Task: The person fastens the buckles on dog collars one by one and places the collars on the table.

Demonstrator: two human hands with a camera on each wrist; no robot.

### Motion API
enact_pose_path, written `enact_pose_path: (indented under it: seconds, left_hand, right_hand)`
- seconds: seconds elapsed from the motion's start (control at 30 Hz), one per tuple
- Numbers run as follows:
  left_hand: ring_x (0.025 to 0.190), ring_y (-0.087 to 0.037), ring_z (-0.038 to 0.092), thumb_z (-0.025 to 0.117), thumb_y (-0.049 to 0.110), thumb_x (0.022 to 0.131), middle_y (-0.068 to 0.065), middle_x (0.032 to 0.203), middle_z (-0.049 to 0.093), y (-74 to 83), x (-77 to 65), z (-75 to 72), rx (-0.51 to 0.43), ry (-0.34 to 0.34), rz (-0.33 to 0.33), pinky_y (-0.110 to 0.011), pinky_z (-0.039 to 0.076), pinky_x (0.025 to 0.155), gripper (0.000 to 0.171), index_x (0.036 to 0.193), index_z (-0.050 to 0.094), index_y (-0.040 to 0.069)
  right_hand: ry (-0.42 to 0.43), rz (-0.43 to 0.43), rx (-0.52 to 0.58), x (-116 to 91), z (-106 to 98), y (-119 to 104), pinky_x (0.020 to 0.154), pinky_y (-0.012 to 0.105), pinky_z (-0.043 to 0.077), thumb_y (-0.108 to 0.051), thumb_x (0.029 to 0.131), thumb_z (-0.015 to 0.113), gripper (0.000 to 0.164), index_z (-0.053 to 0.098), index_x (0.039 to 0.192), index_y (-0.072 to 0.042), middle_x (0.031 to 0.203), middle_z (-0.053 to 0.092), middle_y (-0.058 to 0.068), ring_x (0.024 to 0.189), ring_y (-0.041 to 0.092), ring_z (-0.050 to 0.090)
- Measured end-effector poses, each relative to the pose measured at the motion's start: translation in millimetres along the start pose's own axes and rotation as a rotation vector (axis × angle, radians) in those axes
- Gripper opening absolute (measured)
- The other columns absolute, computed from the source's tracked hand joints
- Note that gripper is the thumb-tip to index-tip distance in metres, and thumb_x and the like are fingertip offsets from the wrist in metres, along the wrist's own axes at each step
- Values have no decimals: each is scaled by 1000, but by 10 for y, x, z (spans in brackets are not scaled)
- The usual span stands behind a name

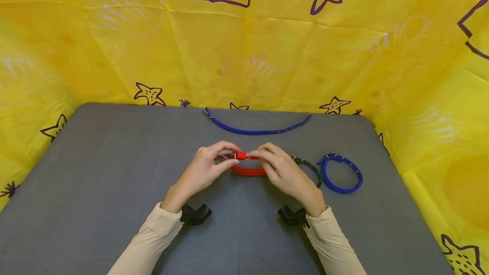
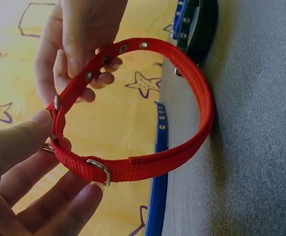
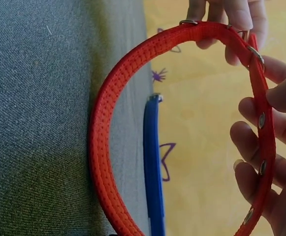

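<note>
Both hands hold a red collar [image 1: 250,172], bent into a loop with its lower side near the table. My left hand [image 1: 202,168] pinches it by the buckle end, thumb on the strap. In the left wrist view, a metal D-ring [image 2: 101,171] hangs close to those fingertips. My right hand [image 1: 288,175] grips the strap end with the metal eyelets [image 3: 262,120], the thumb on one side and fingers on the other. The strap end passes through the metal buckle frame [image 3: 255,55]; whether the prong sits in an eyelet cannot be seen.
A dark green collar [image 1: 316,172] lies just right of my right hand, partly hidden by it. Beside it is a blue collar [image 1: 345,190] fastened in a ring. Another blue collar [image 1: 248,132] lies stretched out near the grey table's [image 1: 114,147] back edge. Yellow patterned cloth [image 1: 244,33] surrounds the table.
</note>
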State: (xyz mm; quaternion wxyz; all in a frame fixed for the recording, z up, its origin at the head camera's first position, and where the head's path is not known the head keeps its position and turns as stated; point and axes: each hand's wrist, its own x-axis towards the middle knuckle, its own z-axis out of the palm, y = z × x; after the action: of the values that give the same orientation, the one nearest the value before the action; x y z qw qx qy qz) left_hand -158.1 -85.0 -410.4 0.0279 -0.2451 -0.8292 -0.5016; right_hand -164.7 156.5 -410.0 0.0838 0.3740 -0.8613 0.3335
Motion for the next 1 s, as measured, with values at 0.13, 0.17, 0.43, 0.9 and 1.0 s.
enact_pose_path:
  seconds: [0.13,0.17,0.43,0.9,1.0]
  left_hand:
    - [86,-15,70,73,9,89,-3,104,76,-5,-1,20,3,1,15,-30,57,78,23,111,68,11]
    - [85,-16,71,73,9,89,-3,104,76,-7,-2,23,4,2,18,-30,57,78,22,111,68,11]
    - [86,-15,71,73,12,90,-3,105,76,-11,-3,31,19,6,34,-27,56,76,22,111,68,11]
    - [87,-11,70,73,9,89,0,104,76,5,8,-13,-27,-20,32,-34,57,78,23,111,68,12]
    - [88,-11,69,73,10,89,-1,104,75,1,3,-13,-22,-21,38,-31,57,77,23,111,68,11]
  right_hand:
    - [0,-6,-21,5,10,3,84,29,49,-2,101,50,28,69,117,-14,108,62,1,96,13,56]
    - [2,-7,-26,7,14,2,84,30,49,-2,100,50,28,69,117,-14,108,62,1,97,13,56]
    - [46,-51,-3,15,44,-1,82,30,49,-4,97,60,21,70,113,-13,105,64,0,95,13,58]
    - [149,-134,-39,27,91,3,77,28,47,-2,88,71,22,72,109,-11,101,66,3,91,17,56]
    - [152,-141,-45,37,106,-2,77,29,46,2,86,72,25,72,107,-11,100,65,3,91,18,55]
